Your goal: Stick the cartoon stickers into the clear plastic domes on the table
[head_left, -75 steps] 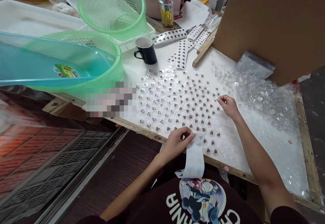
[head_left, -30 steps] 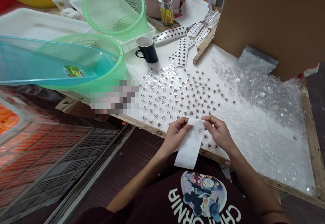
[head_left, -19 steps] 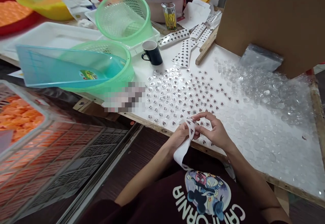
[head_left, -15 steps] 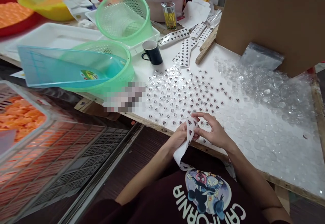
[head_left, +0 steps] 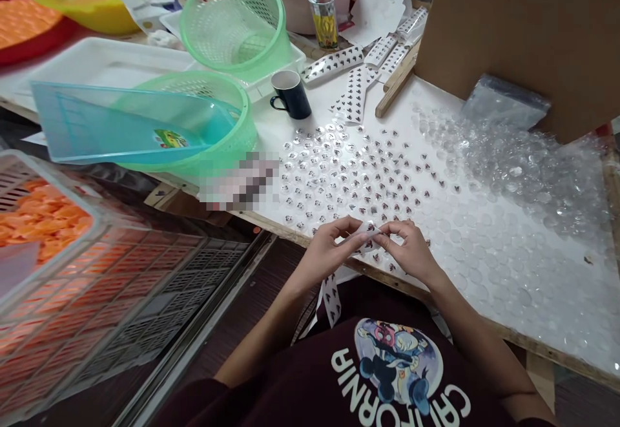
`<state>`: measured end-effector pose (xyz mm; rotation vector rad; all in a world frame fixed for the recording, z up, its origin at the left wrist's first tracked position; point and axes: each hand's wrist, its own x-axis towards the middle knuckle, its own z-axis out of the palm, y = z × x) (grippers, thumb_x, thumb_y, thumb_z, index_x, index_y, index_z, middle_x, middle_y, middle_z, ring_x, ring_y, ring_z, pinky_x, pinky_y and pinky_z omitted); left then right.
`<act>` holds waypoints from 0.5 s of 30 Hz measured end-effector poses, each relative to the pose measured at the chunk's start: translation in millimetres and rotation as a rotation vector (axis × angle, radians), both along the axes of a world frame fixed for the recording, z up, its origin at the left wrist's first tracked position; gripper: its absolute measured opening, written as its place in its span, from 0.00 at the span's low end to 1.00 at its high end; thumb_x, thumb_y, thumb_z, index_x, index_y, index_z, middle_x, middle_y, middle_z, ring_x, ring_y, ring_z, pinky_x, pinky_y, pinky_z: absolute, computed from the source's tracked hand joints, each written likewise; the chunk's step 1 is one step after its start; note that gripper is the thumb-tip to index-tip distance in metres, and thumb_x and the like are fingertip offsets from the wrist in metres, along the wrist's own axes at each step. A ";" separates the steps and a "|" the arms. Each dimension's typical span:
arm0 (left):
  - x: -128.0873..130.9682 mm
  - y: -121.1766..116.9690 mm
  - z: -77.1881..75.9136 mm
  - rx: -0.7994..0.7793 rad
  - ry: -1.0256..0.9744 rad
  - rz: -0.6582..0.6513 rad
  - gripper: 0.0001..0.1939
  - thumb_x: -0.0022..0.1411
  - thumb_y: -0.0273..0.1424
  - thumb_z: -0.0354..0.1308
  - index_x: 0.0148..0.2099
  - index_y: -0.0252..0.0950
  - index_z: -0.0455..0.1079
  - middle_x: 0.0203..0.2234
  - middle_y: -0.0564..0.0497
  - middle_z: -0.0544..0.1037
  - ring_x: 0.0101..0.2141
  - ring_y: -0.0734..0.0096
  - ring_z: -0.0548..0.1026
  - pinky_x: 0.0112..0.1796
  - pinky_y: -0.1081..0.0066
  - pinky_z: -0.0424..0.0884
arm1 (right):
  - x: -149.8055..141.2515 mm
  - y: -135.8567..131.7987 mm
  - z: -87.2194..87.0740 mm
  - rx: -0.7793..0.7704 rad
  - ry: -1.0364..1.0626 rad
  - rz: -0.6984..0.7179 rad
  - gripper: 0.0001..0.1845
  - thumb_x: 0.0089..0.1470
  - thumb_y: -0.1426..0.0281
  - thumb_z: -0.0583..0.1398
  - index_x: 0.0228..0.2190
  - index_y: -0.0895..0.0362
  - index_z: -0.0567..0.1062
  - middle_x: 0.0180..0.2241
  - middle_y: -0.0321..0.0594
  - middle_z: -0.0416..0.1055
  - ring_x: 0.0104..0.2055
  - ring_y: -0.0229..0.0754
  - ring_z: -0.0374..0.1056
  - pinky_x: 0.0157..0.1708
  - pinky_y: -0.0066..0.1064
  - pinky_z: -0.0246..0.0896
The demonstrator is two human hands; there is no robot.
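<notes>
Now left hand (head_left: 329, 249), right hand (head_left: 407, 249), grip pinched on sticker strip (head_left: 370, 227), tail (head_left: 332, 299) farther left.

The left grip (head_left: 334, 246) and the right grip (head_left: 407, 247) both pinch one sticker strip (head_left: 371, 227). Just beyond the grips, many stickered discs (head_left: 356, 186) lie on the desk (head_left: 320, 99); farther, a dark mug (head_left: 296, 101) stands upright. To the right of the grips is a clear plastic heap (head_left: 527, 165).

looks like a workshop: wood-edged worktable (head_left: 320, 101), rows of printed clear discs (head_left: 367, 187), a crate (head_left: 109, 278) (orange pieces (head_left: 48, 214) inside).
</notes>
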<state>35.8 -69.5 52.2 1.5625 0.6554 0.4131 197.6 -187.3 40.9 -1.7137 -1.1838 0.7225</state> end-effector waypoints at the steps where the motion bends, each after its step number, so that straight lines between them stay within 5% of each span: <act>1: 1.4 -2.2 0.3 0.037 0.017 0.019 0.15 0.62 0.42 0.63 0.35 0.33 0.75 0.27 0.50 0.76 0.31 0.69 0.72 0.34 0.72 0.67 | -1.9 0.0 -1.3 0.000 -0.011 -0.020 0.09 0.59 0.62 0.63 0.30 0.51 0.79 0.30 0.36 0.78 0.37 0.45 0.71 0.50 0.42 0.56; 5: 7.7 -9.8 -3.7 0.076 0.049 0.117 0.13 0.63 0.38 0.61 0.31 0.33 0.72 0.23 0.54 0.72 0.27 0.73 0.67 0.29 0.74 0.62 | -7.6 -3.6 -1.4 0.029 -0.100 -0.153 0.03 0.57 0.66 0.63 0.35 0.50 0.77 0.34 0.37 0.78 0.40 0.47 0.72 0.51 0.43 0.55; 9: 8.1 -10.3 -8.4 0.071 0.069 0.118 0.15 0.63 0.40 0.61 0.30 0.34 0.71 0.22 0.55 0.69 0.25 0.73 0.64 0.27 0.74 0.60 | -8.1 -10.6 4.7 0.087 -0.200 -0.149 0.04 0.58 0.67 0.63 0.31 0.51 0.74 0.33 0.37 0.76 0.40 0.47 0.70 0.51 0.44 0.53; 15: 7.1 -11.7 -11.7 0.077 0.086 0.106 0.16 0.63 0.40 0.61 0.29 0.33 0.70 0.21 0.55 0.69 0.25 0.73 0.64 0.28 0.74 0.60 | -3.4 -13.7 7.8 0.140 -0.027 -0.254 0.05 0.59 0.64 0.61 0.32 0.51 0.72 0.31 0.37 0.72 0.36 0.45 0.67 0.46 0.42 0.58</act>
